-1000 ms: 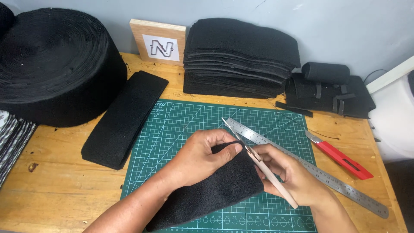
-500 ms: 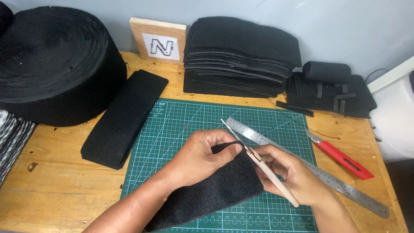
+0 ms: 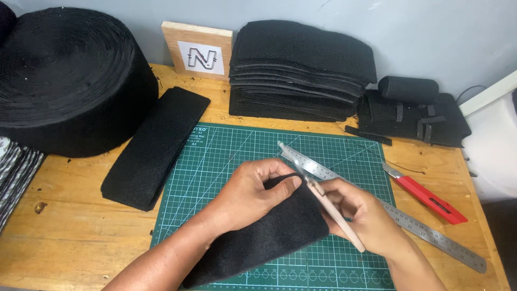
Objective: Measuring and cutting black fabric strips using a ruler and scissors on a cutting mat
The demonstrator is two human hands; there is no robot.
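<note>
My left hand (image 3: pixel 253 191) presses down on a black felt strip (image 3: pixel 269 231) that lies across a green cutting mat (image 3: pixel 226 156), fingers curled over the strip's far end. My right hand (image 3: pixel 366 215) grips a pale, slim pen-shaped tool (image 3: pixel 336 215) with its tip against the end of the strip, next to my left fingertips. A long steel ruler (image 3: pixel 398 215) runs diagonally over the mat, just behind my right hand.
A red utility knife (image 3: pixel 428 196) lies right of the ruler. A long black felt pad (image 3: pixel 156 145) rests left of the mat, a big black felt roll (image 3: pixel 67 81) at far left, stacked black felt sheets (image 3: pixel 301 70) and strapped black pieces (image 3: pixel 414 110) at the back. A wooden sign block (image 3: pixel 198 51) leans on the wall.
Both hands stay almost where they were; the tool and strip have shifted very slightly.
</note>
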